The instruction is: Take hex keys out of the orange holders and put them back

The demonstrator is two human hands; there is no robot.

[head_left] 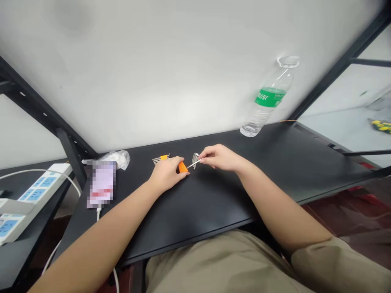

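Note:
My left hand (166,173) rests on the black table (214,203) with its fingers pinched on a small orange piece (182,167). A thin pale stick (194,163) runs from that piece to my right hand (220,156), whose fingertips pinch its other end. Just behind my right fingers lies a small silvery metal part (195,157). A bundle of thin sticks with an orange band (161,159) lies on the table behind my left hand.
A clear water bottle (267,101) with a green label stands at the table's back right by the white wall. A phone (102,184) on a white cable and crumpled plastic (117,158) lie left. White power strips (27,199) sit far left.

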